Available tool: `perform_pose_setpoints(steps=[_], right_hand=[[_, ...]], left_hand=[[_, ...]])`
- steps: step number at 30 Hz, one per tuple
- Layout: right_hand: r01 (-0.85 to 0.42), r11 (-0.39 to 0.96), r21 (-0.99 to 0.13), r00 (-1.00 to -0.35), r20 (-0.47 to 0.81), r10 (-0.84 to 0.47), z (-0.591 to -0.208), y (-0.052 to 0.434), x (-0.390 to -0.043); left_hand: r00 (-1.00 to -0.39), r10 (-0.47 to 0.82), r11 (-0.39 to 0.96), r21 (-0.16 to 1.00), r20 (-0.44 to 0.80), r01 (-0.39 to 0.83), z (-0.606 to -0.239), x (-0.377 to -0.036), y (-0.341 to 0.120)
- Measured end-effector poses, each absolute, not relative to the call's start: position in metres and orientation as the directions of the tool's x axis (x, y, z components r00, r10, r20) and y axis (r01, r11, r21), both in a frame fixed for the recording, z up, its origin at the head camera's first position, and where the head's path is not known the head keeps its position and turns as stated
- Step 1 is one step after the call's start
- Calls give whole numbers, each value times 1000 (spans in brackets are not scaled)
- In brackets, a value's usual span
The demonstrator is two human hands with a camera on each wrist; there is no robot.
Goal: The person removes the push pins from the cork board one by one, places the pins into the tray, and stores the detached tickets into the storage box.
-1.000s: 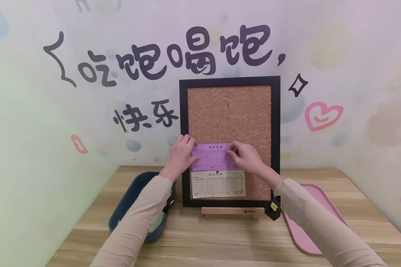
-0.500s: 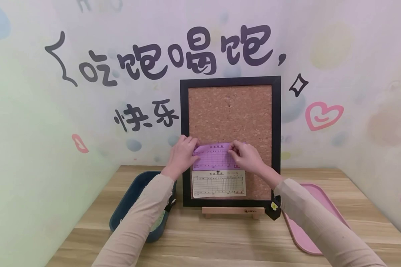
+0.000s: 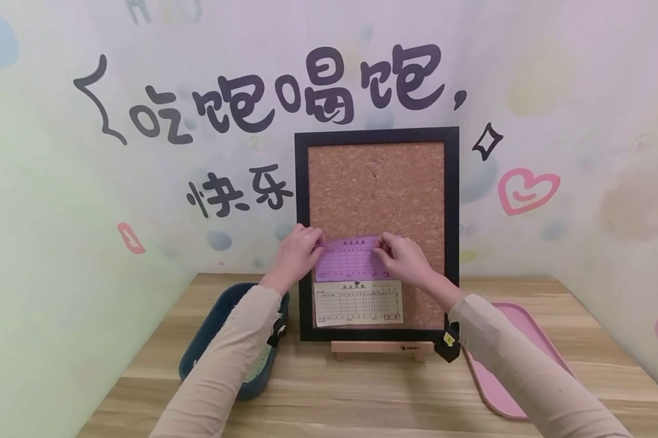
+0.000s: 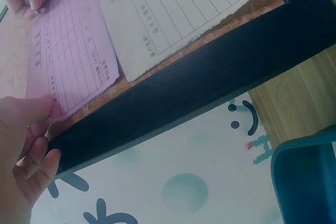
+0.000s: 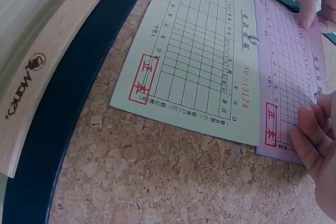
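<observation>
While two sleeved arms reach over the table (image 3: 361,389), a blue bin (image 3: 208,340) sits near the left elbow and a pink tray (image 3: 504,389) near the right. Beyond them a cork board (image 3: 383,182) stands on a small wooden easel (image 3: 382,347). A white slip (image 3: 358,302) is already pinned low on the cork. Just above it, overlapping its top edge, lies a pink slip (image 3: 349,260), with no pin plainly visible at its top centre; by the look of it, it has yet to be fixed. The left hand (image 3: 296,255) pinches its left corner with curled fingers; the right hand (image 3: 405,258) pinches its right end. Bare cork fills the upper board, and a painted wall (image 3: 142,201) rises behind.
</observation>
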State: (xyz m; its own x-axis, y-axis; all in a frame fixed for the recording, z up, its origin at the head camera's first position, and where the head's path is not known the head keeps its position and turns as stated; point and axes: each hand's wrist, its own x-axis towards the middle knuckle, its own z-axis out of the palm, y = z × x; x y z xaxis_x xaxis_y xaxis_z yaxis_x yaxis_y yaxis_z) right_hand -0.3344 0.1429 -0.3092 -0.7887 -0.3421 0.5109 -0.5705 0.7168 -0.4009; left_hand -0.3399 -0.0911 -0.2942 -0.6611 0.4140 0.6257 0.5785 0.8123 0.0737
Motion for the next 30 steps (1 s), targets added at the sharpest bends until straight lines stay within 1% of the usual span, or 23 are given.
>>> perform_pose_setpoints(steps=[8,13,17,24,30], right_hand=[[-582,715,-387,-780,515,-357,-310,143,-336],[-601,706,-375,-766,523,-374,-311,147,-335],[-599,706,-378,-772,507,-383,-312,151,-332],[-597,700,-392,-779,491,-389,-312,156,-326],[-585,708,-395,-787,488,-378,-314,165,-320]], left_hand=[[-719,390,812,154,575,564,-291,-338,-96],[-729,375,810,180,572,558,-292,-337,-95],[-736,360,797,220,573,562,-293,-336,-96],[-783,301,781,331,544,530,-296,-335,-103],[-786,290,771,354,546,530,-292,-328,-110]])
